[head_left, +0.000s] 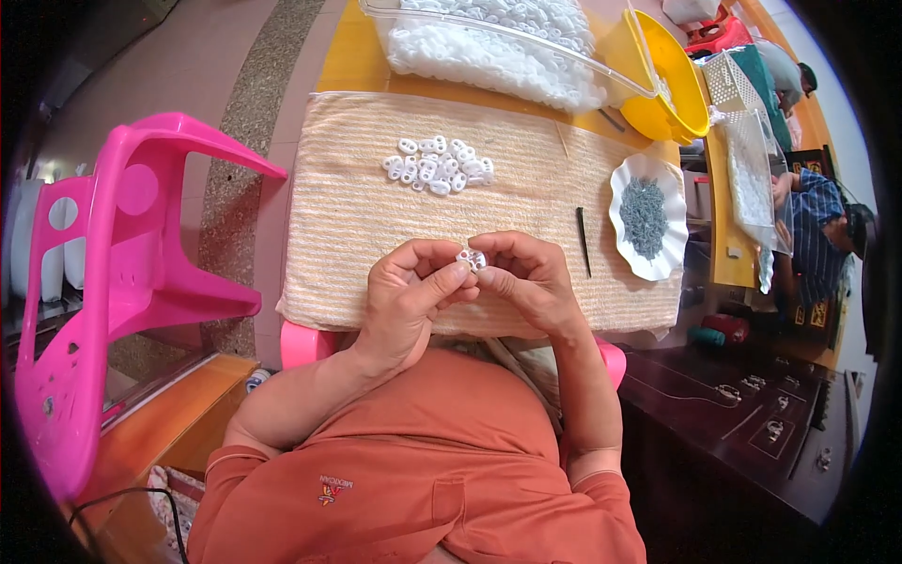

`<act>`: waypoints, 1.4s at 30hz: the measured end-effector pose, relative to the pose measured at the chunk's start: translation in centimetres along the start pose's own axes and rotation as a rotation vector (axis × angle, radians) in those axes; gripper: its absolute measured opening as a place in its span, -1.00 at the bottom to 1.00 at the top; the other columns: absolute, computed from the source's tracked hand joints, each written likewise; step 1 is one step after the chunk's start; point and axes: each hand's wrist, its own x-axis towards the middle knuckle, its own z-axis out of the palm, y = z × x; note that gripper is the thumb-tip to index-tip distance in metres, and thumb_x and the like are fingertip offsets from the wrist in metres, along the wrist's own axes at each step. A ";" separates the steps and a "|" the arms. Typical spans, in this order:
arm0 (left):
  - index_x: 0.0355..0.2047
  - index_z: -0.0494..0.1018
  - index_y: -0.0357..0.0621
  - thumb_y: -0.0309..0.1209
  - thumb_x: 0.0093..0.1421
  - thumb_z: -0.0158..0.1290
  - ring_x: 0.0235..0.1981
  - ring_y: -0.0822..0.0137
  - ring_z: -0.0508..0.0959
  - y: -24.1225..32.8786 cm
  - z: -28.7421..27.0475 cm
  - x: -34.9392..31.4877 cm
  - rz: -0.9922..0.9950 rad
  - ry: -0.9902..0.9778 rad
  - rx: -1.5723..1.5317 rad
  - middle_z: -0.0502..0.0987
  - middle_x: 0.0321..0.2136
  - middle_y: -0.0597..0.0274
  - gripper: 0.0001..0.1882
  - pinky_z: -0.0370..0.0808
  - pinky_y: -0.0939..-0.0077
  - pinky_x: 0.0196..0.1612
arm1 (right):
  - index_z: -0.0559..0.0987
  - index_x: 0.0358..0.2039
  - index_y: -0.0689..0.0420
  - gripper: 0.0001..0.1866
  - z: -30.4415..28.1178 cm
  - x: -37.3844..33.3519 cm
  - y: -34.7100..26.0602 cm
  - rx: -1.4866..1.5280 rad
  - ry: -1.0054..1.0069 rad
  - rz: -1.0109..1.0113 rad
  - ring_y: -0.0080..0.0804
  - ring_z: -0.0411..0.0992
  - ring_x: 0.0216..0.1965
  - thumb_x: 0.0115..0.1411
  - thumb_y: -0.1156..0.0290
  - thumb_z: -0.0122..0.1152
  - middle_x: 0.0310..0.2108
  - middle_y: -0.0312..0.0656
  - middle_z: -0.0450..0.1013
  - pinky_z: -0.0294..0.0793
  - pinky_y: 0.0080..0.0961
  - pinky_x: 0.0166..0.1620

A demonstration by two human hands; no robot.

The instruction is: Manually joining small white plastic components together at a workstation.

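Both hands meet over the near edge of a striped beige towel. My left hand and my right hand pinch one small white plastic piece between their fingertips. A loose pile of the same white plastic pieces lies on the towel beyond the hands. To the right, a white scalloped dish holds small grey metal parts. A thin dark tool lies on the towel between the hands and the dish.
A clear plastic bin of white pieces stands at the back, a yellow bowl beside it. An overturned pink plastic stool is on the left. A dark wooden cabinet is at the right; another person sits beyond it.
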 end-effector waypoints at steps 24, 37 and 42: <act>-0.21 0.44 -0.28 -0.55 0.17 0.08 -0.38 0.44 0.57 0.0 0.3 0.0 -0.061 0.034 0.089 0.56 -0.35 0.17 -0.83 0.57 0.61 -0.26 | 0.45 -0.06 0.35 -0.67 -0.9 -0.7 0.4 0.041 0.077 -0.034 -0.47 0.48 -0.24 0.13 0.62 0.17 -0.27 -0.15 0.50 0.52 -0.52 -0.14; -0.19 0.43 -0.24 -0.56 0.19 0.04 -0.38 0.46 0.58 -0.2 0.2 0.1 -0.091 0.024 0.144 0.56 -0.34 0.17 -0.84 0.59 0.62 -0.26 | 0.49 -0.07 0.33 -0.68 -0.8 -0.8 0.2 0.062 0.068 -0.022 -0.49 0.47 -0.23 0.12 0.64 0.17 -0.26 -0.18 0.49 0.46 -0.58 -0.12; -0.19 0.43 -0.24 -0.56 0.19 0.05 -0.38 0.47 0.58 -0.3 0.1 0.2 -0.089 0.026 0.154 0.56 -0.34 0.18 -0.84 0.59 0.63 -0.27 | 0.50 -0.09 0.33 -0.69 -1.0 -0.7 0.4 0.022 0.053 -0.053 -0.49 0.46 -0.20 0.12 0.65 0.17 -0.25 -0.18 0.47 0.44 -0.57 -0.10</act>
